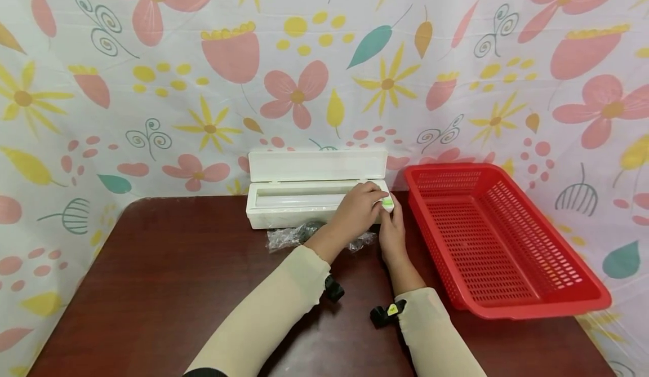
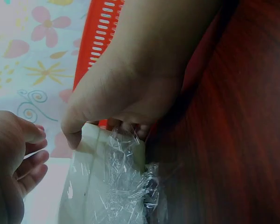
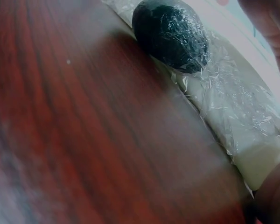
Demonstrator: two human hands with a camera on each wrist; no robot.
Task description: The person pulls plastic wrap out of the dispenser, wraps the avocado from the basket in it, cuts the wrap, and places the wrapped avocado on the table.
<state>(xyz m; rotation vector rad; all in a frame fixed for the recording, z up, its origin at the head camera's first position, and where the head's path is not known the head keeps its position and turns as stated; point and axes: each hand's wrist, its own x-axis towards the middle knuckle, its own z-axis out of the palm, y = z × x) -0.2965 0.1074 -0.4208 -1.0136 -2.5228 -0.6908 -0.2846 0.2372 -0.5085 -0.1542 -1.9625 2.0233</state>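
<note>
A long white cling film dispenser point(image 1: 289, 216) stands at the back of the table, its lid point(image 1: 316, 165) raised and a white roll point(image 1: 299, 200) inside. My right hand point(image 1: 392, 233) grips the dispenser's right end, with the thumb point(image 2: 73, 137) on top and the other fingers around the front. Above that same end, my left hand point(image 1: 357, 211) bends its fingers loosely beside a green patch point(image 1: 387, 202). Crinkled clear film point(image 2: 123, 182) hangs along the dispenser's front. Under the film lies a dark, smooth oval thing point(image 3: 170, 37), largely hidden by my left arm in the head view.
To the right, a red perforated plastic basket point(image 1: 456, 275) sits close beside my right forearm. A flower-patterned cloth point(image 1: 324, 44) hangs right behind the dispenser. The dark reddish wooden table point(image 1: 167, 275) extends to the left and toward the front.
</note>
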